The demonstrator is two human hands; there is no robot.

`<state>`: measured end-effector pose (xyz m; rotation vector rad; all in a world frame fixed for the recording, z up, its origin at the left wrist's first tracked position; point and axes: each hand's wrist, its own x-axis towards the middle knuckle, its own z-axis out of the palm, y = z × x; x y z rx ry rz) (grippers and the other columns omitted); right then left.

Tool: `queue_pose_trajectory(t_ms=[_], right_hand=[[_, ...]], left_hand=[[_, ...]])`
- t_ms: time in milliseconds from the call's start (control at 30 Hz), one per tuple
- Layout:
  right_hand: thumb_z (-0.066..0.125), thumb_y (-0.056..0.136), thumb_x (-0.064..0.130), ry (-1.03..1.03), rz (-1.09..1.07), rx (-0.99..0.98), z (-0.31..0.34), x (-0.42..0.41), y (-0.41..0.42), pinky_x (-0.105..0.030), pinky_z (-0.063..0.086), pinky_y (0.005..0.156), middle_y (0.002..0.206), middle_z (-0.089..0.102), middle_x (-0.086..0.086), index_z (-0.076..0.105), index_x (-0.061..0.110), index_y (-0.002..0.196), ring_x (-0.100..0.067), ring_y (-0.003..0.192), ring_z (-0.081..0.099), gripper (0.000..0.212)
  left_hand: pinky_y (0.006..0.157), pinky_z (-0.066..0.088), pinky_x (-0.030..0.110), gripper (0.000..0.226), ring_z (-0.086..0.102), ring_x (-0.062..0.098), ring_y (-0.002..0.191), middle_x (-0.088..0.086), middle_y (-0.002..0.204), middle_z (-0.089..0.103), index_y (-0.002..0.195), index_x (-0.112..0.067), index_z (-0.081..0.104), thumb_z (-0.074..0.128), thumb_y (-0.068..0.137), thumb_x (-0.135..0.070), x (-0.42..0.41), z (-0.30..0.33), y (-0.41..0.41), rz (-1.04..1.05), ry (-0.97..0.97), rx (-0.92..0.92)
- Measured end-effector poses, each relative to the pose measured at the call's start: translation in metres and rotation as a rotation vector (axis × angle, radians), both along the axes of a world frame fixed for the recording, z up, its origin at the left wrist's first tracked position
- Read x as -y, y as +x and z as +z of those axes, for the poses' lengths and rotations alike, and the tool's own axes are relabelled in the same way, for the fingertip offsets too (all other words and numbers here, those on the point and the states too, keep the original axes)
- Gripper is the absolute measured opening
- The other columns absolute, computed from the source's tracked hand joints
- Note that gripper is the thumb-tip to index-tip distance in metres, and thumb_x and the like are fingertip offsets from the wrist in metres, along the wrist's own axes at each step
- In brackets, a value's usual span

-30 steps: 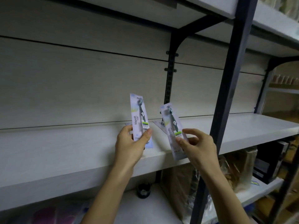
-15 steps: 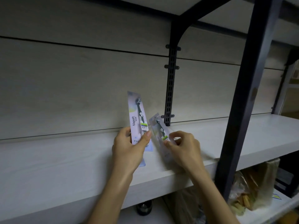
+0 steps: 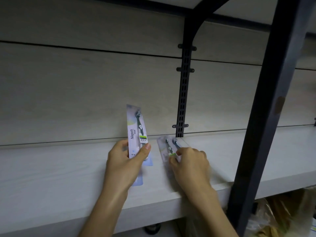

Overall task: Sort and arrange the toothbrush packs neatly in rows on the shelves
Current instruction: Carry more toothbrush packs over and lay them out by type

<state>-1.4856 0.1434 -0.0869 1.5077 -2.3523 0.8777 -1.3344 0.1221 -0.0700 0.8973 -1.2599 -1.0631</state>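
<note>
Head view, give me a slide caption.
Left hand holds a toothbrush pack upright; right hand lays another on the shelf.

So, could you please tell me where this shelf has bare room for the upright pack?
Bare board runs left of the left hand to the frame's edge, and between the right hand and black post. It's crowded around the flat packs below the slotted rail.

Our right hand (image 3: 189,165) now lowers its toothbrush pack (image 3: 166,149) from tilted in the air to flat on the white shelf (image 3: 51,168), beside another pack lying near the slotted black upright (image 3: 183,93).
</note>
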Motion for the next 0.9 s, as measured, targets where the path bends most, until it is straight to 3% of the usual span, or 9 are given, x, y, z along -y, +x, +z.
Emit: queue_pose_trajectory(t_ms=[133,233,400,500,600,667,800,900], right_hand=[[0.042,0.091,0.029,0.047,-0.025,-0.008,0.003,-0.001,0.003,-0.035,0.039,0.082,0.113,0.059,-0.007,0.065,0.020,0.108,-0.030,0.106,0.046,0.030],[0.044,0.091,0.031,0.016,-0.002,0.035,0.005,-0.003,0.003,-0.035,0.039,0.082,0.113,0.058,-0.008,0.063,0.021,0.111,-0.029,0.107,0.045,0.029],[0.048,0.092,0.034,-0.118,0.056,0.111,0.009,-0.011,-0.002,-0.034,0.038,0.084,0.113,0.061,-0.007,0.062,0.021,0.116,-0.027,0.107,0.045,0.031],[0.050,0.091,0.034,-0.190,0.077,0.129,0.010,-0.015,-0.016,-0.033,0.040,0.081,0.110,0.063,-0.006,0.064,0.022,0.116,-0.026,0.106,0.045,0.031],[0.052,0.091,0.032,-0.247,0.091,0.145,0.010,-0.016,-0.028,-0.032,0.042,0.077,0.106,0.064,-0.006,0.066,0.021,0.113,-0.025,0.104,0.047,0.028],[0.053,0.091,0.031,-0.267,0.105,0.149,0.007,-0.015,-0.031,-0.031,0.042,0.074,0.103,0.064,-0.005,0.067,0.020,0.110,-0.024,0.102,0.048,0.026],[0.054,0.091,0.031,-0.284,0.143,0.165,0.001,-0.015,-0.033,-0.032,0.044,0.074,0.103,0.064,-0.004,0.068,0.021,0.107,-0.022,0.100,0.050,0.024],[0.055,0.089,0.031,-0.298,0.162,0.171,-0.001,-0.014,-0.034,-0.033,0.046,0.077,0.103,0.065,-0.004,0.069,0.021,0.106,-0.023,0.101,0.051,0.023]], left_hand=[[0.053,0.037,0.027,0.012,0.048,0.000,0.041,-0.003,0.069,0.066,0.086,-0.020,0.065,0.075,0.079,-0.019,0.000,-0.002,-0.001,-0.001,-0.012,0.045],[0.051,0.037,0.027,0.011,0.048,0.001,0.041,-0.001,0.070,0.068,0.083,-0.020,0.065,0.075,0.078,-0.019,0.000,-0.003,-0.002,0.006,-0.006,0.100],[0.050,0.049,0.029,0.011,0.067,0.019,0.073,-0.002,0.080,0.073,0.084,-0.023,0.067,0.076,0.077,-0.024,-0.004,-0.004,-0.009,0.019,0.021,0.206],[0.063,0.053,0.035,0.017,0.068,0.019,0.078,-0.002,0.083,0.073,0.088,-0.023,0.066,0.078,0.075,-0.026,-0.005,-0.003,-0.015,0.025,0.006,0.281],[0.075,0.053,0.032,0.029,0.069,0.017,0.084,-0.003,0.090,0.073,0.084,-0.030,0.061,0.083,0.066,-0.035,-0.006,-0.001,-0.022,0.002,0.008,0.351],[0.076,0.055,0.034,0.033,0.069,0.018,0.082,-0.002,0.089,0.073,0.086,-0.026,0.063,0.082,0.063,-0.039,-0.006,-0.001,-0.029,0.010,0.012,0.406],[0.064,0.055,0.033,0.025,0.070,0.025,0.071,0.000,0.075,0.071,0.090,-0.017,0.065,0.078,0.074,-0.031,-0.008,0.000,-0.041,0.054,0.018,0.482],[0.050,0.047,0.021,0.029,0.065,0.011,0.056,-0.006,0.072,0.066,0.094,-0.016,0.062,0.075,0.076,-0.035,-0.009,0.001,-0.047,0.085,0.012,0.560]])
